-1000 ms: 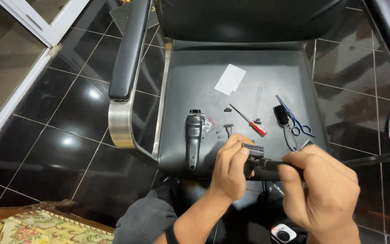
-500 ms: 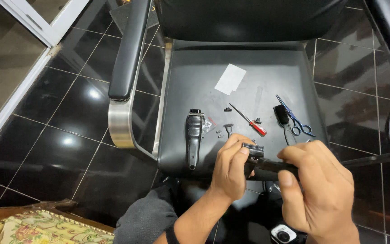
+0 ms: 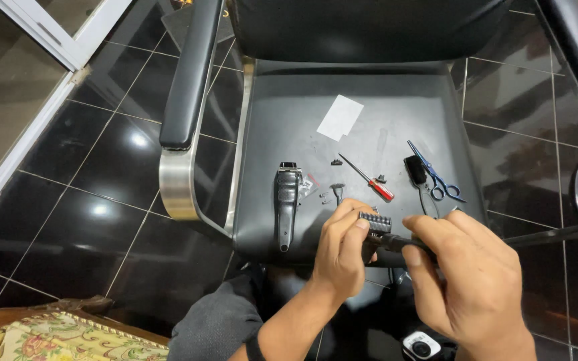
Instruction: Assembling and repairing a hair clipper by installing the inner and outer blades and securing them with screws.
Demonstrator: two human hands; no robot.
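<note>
Your left hand (image 3: 342, 251) pinches a small toothed clipper blade (image 3: 374, 221) between thumb and forefinger; its fingers are closed on the blade's left end. Your right hand (image 3: 466, 277) grips a thin dark tool (image 3: 396, 242), fingers curled tight around it, its tip meeting the blade just right of the left thumb. Both hands hover over the front edge of the black chair seat (image 3: 369, 87), which serves as the work surface.

On the chair seat, left of the blade, lies a black hair clipper body (image 3: 287, 204), lengthwise, head pointing away from you. Between it and the blade sit several tiny loose parts (image 3: 332, 194). Behind the blade lies a red-handled screwdriver (image 3: 368, 179), angled. Right of the screwdriver are a small black piece (image 3: 415, 169) and blue-handled scissors (image 3: 436, 175), touching or nearly so. A white paper slip (image 3: 340, 117) lies farther back, near the seat's middle.

The chair's padded armrest (image 3: 188, 80) on a chrome frame stands at the seat's left. The floor (image 3: 88, 187) is glossy black tile, with a white door frame (image 3: 68, 40) beyond. A floral cushion (image 3: 55, 337) shows at lower left.

Your hands partly hide the seat's front edge. Compared with the earlier frames, the hands and all laid-out parts hold nearly the same positions.
</note>
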